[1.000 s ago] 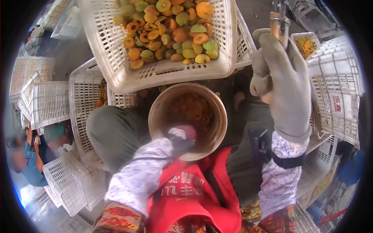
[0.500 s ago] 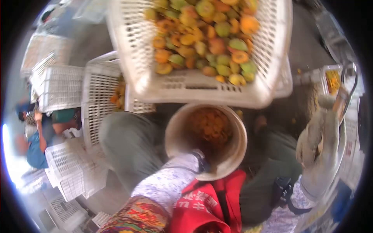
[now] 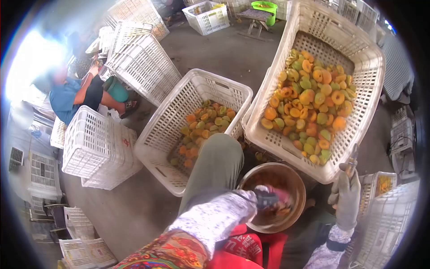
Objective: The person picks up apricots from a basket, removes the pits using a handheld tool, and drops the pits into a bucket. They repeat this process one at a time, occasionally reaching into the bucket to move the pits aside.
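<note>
My left hand is down inside a round bucket between my knees, smeared by motion, with its fingers among orange fruit pieces. A printed sleeve and a dark band cover that wrist. My right hand, in a pale grey work glove, is raised to the right of the bucket. Its fingers are closed round a metal hand tool, whose narrow end sticks up near the corner of a large white crate. Halved apricots, orange and green, fill the bottom of that crate.
A second white crate with apricot halves stands left of my knee. Stacked crates are farther left, near a seated person in blue. At the back are a green bucket and a small stool.
My view has swung left, so the crates and bucket now appear farther right. My left hand has moved deeper into the bucket; my right hand still holds the tool.
</note>
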The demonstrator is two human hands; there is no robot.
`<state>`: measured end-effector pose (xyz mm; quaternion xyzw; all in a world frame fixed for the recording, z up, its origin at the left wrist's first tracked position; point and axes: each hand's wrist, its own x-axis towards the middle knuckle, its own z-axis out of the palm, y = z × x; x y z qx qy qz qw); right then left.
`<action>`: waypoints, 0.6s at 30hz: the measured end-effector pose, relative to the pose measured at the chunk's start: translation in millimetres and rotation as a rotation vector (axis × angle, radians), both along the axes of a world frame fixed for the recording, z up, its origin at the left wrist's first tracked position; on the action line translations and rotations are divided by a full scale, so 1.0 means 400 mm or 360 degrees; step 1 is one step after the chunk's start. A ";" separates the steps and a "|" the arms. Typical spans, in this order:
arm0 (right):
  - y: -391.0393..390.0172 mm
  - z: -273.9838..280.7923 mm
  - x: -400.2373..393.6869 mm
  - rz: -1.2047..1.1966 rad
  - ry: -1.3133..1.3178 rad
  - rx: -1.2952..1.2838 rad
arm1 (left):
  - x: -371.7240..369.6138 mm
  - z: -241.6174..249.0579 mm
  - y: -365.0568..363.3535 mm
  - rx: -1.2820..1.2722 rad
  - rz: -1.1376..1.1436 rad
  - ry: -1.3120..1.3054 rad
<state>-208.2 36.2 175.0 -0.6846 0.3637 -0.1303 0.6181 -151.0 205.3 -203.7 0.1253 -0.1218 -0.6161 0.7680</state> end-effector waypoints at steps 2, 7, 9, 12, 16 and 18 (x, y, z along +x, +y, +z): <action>0.023 0.009 0.009 0.0023 -0.0006 0.0026 | 0.099 0.402 -0.031 0.0325 0.0174 -0.0529; -0.008 -0.071 0.011 0.0511 -0.0296 -0.0426 | 0.239 0.735 -0.025 0.0351 0.0554 -0.0508; 0.025 -0.066 0.026 0.0559 -0.0146 -0.0502 | 0.300 0.745 -0.018 0.0199 0.0319 -0.0186; 0.057 -0.130 0.042 0.0574 -0.0342 -0.1477 | 0.308 0.778 -0.032 0.0146 0.0154 0.0063; 0.089 -0.125 0.053 0.0547 -0.0204 -0.1651 | 0.295 0.715 -0.056 0.0492 0.0426 -0.0279; 0.091 -0.125 0.054 0.0663 0.0032 -0.1819 | 0.298 0.690 -0.063 0.0750 0.0512 -0.0306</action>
